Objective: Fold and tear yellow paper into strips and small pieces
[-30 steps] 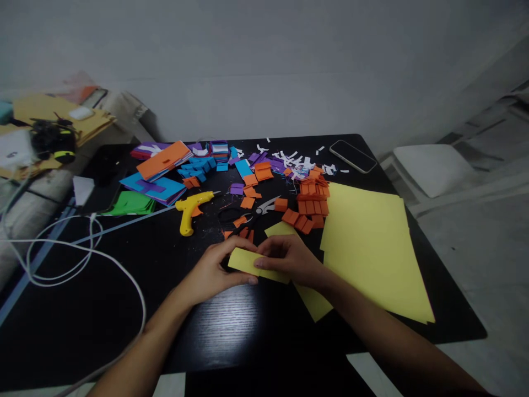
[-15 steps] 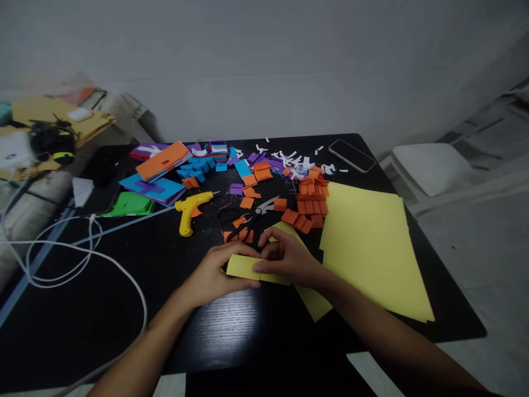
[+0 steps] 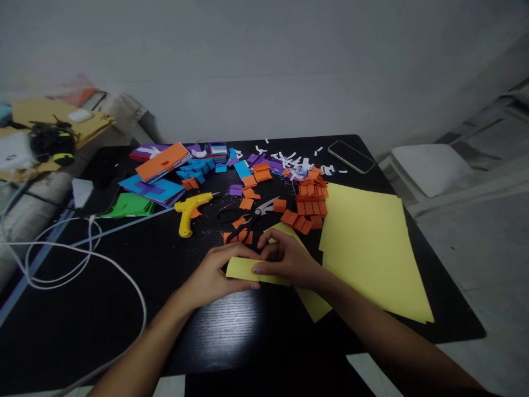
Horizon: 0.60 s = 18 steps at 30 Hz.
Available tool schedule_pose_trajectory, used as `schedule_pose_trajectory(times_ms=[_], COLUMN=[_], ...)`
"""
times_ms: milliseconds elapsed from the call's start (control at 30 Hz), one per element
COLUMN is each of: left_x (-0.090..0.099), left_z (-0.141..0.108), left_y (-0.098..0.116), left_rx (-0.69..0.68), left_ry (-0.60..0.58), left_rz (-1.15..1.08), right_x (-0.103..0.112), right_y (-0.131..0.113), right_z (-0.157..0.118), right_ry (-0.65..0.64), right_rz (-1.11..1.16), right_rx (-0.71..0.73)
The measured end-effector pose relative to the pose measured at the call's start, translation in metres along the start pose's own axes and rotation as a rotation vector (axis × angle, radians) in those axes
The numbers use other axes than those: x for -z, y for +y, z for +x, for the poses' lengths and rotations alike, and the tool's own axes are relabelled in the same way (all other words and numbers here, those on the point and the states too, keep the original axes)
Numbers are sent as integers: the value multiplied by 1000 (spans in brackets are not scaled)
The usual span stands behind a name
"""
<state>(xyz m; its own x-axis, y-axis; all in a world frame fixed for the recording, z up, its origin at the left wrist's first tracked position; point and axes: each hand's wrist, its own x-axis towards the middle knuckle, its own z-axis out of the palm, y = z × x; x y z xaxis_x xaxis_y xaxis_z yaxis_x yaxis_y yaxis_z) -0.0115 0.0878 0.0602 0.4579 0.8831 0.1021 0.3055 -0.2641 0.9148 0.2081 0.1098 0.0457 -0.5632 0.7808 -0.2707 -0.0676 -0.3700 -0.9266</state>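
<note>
A narrow yellow paper strip (image 3: 240, 268) is held between both hands over the near middle of the black table. My left hand (image 3: 212, 278) grips its left part, fingers along the far edge and thumb along the near edge. My right hand (image 3: 289, 260) pinches the strip near its middle, thumb and fingers curled together. Beneath the right hand a longer yellow piece (image 3: 312, 303) lies on the table. Just beyond the hands are black-handled scissors (image 3: 264, 207) and small folded orange pieces (image 3: 243, 237).
Yellow sheets (image 3: 372, 248) lie at right, a phone (image 3: 351, 156) behind them. A yellow glue gun (image 3: 189, 212), green papers (image 3: 132, 204) and a white cable (image 3: 119, 270) are at left. Orange folded pieces (image 3: 312, 198) and white scraps (image 3: 295, 161) lie farther back.
</note>
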Motion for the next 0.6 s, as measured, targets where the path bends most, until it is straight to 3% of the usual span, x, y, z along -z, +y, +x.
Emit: schedule_pose_trajectory(times_ms=[600], left_x=[6], left_z=[0], left_y=[-2], left_rx=[10], left_ry=[76], left_rz=[53], right_x=[5], right_y=[-4], right_z=[1], right_ry=[-10], right_rz=[27], right_rx=[14])
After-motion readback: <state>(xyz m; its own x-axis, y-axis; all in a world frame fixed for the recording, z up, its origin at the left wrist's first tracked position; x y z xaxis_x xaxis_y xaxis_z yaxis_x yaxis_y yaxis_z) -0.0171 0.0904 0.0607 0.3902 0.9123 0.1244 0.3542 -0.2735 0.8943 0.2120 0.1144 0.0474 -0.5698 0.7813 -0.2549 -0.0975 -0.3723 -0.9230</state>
